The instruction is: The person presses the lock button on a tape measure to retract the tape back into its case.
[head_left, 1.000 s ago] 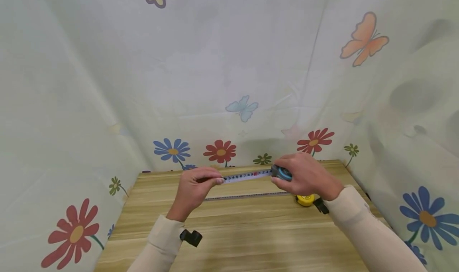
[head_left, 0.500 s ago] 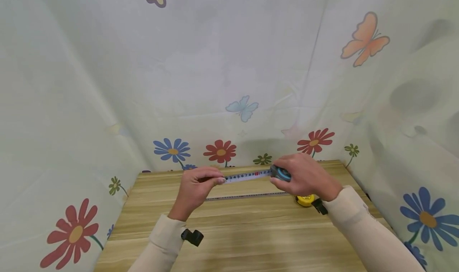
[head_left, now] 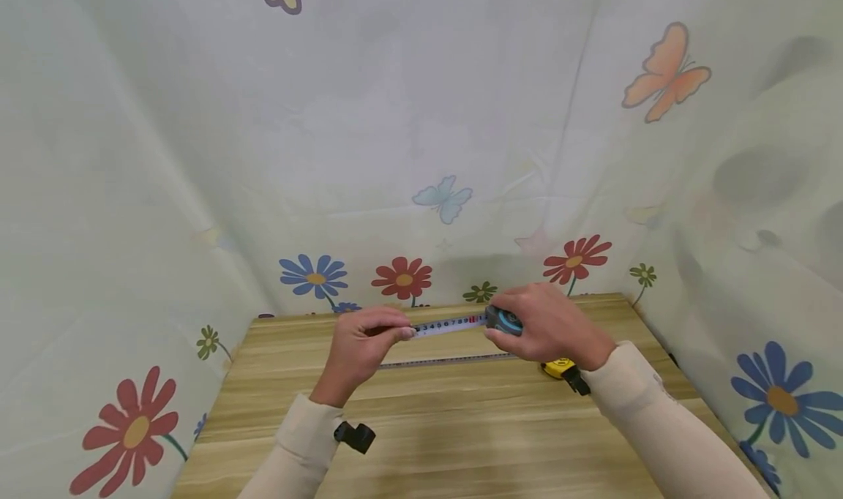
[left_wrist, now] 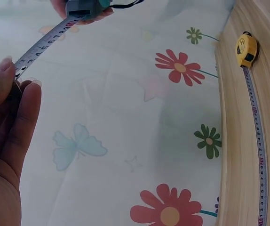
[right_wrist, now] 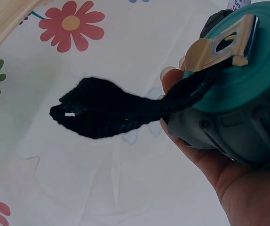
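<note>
the left hand [head_left: 356,349] has its grip pinched near the end of the blade [head_left: 451,325]. the right hand [head_left: 549,327] has its grip clamped around the grey-and-teal tape measure [head_left: 504,320], above the counter [head_left: 461,426]. a yellow tape measure [left_wrist: 247,49] lies there, strip [left_wrist: 258,129] extended.

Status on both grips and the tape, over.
Left grip pinching blade near its end; right grip holding teal-and-grey tape measure. Blade spans between them, above table. Yellow tape measure lies extended on table, not blocking.
</note>
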Available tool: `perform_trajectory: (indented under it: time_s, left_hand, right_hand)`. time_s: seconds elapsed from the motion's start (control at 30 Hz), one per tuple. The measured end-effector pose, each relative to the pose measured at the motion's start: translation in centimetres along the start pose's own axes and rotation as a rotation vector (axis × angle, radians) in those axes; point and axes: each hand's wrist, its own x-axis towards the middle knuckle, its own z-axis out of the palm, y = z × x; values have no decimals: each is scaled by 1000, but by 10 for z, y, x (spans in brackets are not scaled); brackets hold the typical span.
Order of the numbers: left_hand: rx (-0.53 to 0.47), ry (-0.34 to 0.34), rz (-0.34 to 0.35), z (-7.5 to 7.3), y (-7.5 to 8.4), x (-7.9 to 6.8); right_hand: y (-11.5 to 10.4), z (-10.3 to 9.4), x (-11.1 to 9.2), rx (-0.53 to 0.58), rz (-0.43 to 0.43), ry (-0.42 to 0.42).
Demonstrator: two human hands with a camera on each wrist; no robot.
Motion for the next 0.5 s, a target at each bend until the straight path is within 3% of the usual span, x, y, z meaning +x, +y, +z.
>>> perform_trajectory:
  time_s: [0.5]
  left_hand:
    - [-33,0,16,2,-2,-2]
  right_hand:
    - [-7,1,4,-12,-13,13]
